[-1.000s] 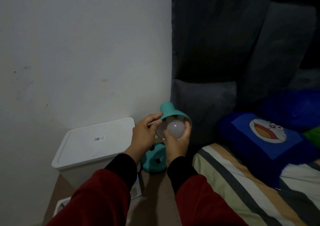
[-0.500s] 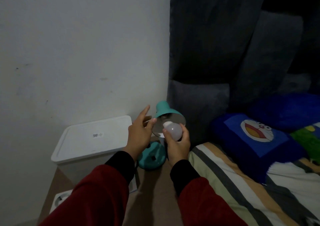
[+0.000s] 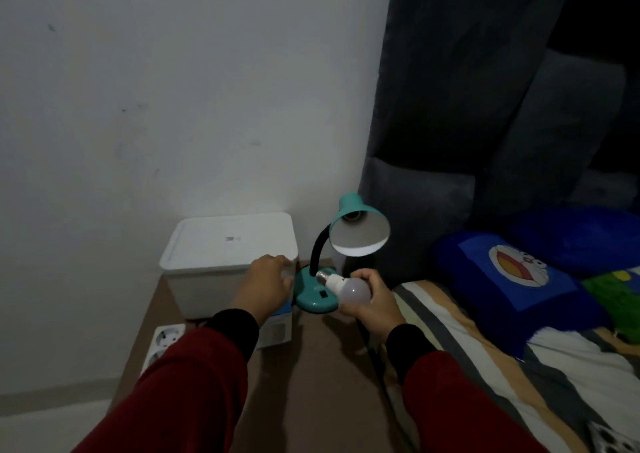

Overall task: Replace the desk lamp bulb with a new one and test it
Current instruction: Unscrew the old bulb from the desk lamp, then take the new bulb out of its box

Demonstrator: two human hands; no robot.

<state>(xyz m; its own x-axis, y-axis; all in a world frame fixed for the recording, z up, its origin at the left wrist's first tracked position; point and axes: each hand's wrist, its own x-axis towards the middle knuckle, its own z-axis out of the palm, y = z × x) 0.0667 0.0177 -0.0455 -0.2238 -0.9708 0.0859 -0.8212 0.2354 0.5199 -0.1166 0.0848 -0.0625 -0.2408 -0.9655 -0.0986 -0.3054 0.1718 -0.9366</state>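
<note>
Brown bedside surface: right hand grips the frosted white bulb, now unscrewed from the teal gooseneck lamp; left hand, fingers relaxed, reaches toward a small white carton, presumably the replacement.

Left hand fingertips motion-blurred, grip unclear. It covers most of small box. Power strip partly behind sleeve. Bulb underside hidden in right hand.
</note>
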